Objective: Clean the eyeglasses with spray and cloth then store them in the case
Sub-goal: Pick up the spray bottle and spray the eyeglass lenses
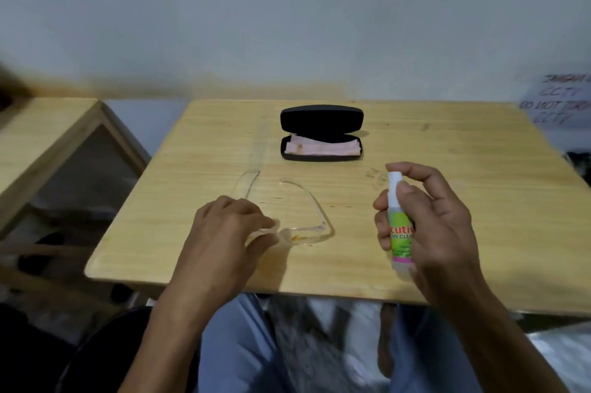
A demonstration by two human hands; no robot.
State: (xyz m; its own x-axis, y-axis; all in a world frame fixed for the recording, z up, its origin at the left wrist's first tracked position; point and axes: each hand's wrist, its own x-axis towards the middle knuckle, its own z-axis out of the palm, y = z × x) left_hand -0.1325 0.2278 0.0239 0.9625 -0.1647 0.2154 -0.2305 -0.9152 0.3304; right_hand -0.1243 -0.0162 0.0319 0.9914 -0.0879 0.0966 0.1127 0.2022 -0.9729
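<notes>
At lower centre of the frame the left hand [228, 228] pinches the front of the clear glasses [307, 226], which lie on the worktop [463, 168] with their arms open toward the top. To the right, the right hand [438, 226] grips the spray [398, 226] upright, index finger over its white top. The black case [321, 133] sits open at upper centre, holding a folded pink cloth [321, 148].

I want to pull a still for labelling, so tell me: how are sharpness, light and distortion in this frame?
Head view: dim, flat light; soft shadow under the left hand. Centre is fairly sharp: black case, spray bottle label partly legible. The clear eyeglasses nearly vanish against the wooden table. Edges smear: the wall sign is blurred, and the wide lens bows the table edges.
</notes>
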